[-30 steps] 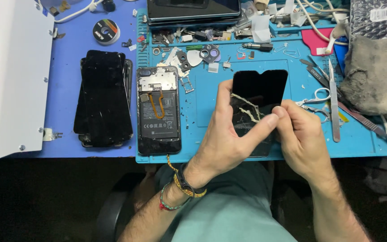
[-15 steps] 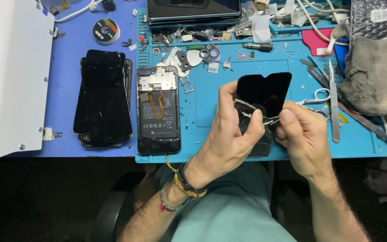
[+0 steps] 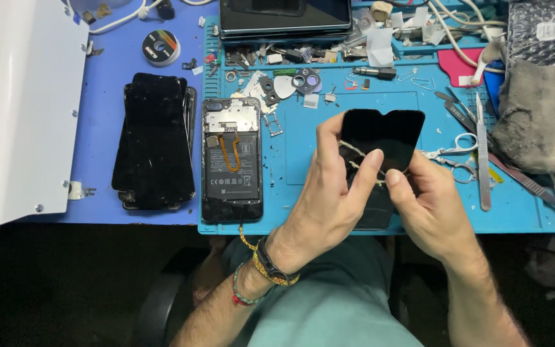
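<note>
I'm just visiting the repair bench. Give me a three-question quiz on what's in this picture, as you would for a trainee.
1. True or false: both hands grip the thin black glossy phone screen panel.
2. Which lies nearer the opened phone with the exposed black battery: (a) the stack of black screen panels, (b) the grey crumpled cloth?
3. Fill in: the small silver scissors lie on the ___ work mat.

Key: 1 true; 2 a; 3 blue.
</note>
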